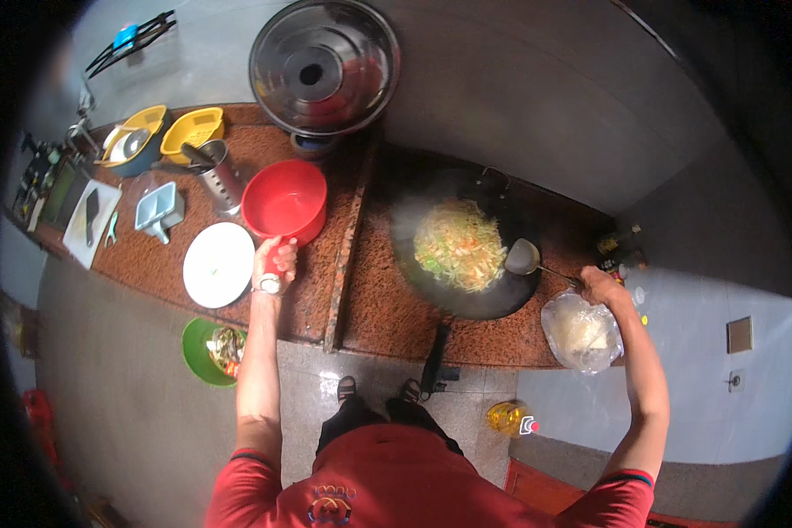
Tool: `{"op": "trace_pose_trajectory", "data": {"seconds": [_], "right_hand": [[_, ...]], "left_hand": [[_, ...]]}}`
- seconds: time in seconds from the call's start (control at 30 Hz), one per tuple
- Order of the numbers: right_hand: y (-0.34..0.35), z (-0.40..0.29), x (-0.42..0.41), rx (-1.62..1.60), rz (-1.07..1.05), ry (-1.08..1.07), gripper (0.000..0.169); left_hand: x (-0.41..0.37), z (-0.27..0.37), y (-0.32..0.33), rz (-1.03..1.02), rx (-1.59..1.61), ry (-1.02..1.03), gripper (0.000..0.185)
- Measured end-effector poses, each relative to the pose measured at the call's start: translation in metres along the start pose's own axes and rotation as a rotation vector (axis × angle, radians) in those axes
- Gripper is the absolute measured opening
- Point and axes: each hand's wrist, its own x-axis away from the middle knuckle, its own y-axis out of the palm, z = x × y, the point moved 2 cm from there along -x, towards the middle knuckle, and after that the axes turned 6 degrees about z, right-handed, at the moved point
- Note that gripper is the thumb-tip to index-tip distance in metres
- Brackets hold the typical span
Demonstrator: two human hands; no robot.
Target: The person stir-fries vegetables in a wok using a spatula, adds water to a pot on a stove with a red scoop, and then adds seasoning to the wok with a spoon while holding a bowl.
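Observation:
My left hand [276, 264] grips the handle of a red plastic ladle [286, 200], whose deep bowl looks empty above the granite counter. A white plate [218, 265] lies just left of that hand. On the right, my right hand [599, 286] holds the handle of a metal wok spatula [523, 257]. The spatula's blade is at the right side of a dark wok [429, 300], beside shredded vegetables [460, 245] that steam inside it. Below my right hand sits a clear plastic bag [582, 333] with pale contents.
A raised granite ridge [346, 264] divides the counter. Farther left are a steel utensil holder [222, 186], a light-blue divided container [160, 210] and a knife [92, 218] on a white cutting board [79, 231]. The wok's black handle [435, 360] overhangs the front edge. An oil bottle [507, 418] stands on the floor.

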Motion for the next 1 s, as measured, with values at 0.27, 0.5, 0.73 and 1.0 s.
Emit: {"op": "trace_pose_trajectory", "data": {"seconds": [0.27,0.5,0.73,1.0], "right_hand": [[0.010,0.041,-0.121,-0.132,-0.073,0.156,0.025],[0.014,0.010,-0.198,0.007,0.395,-0.536,0.028],[-0.012,0.005,-0.047,0.124,0.481,-0.462,0.057],[0.002,0.059,-0.101,0.058,0.508,-0.290,0.033]], "left_hand": [[0.026,-0.005,-0.013,0.154,-0.233,0.324,0.066],[0.181,-0.132,-0.045,0.168,-0.113,0.825,0.038],[0.217,-0.251,-0.187,0.664,0.138,0.730,0.020],[0.146,-0.331,-0.196,0.784,0.058,0.444,0.018]]}}
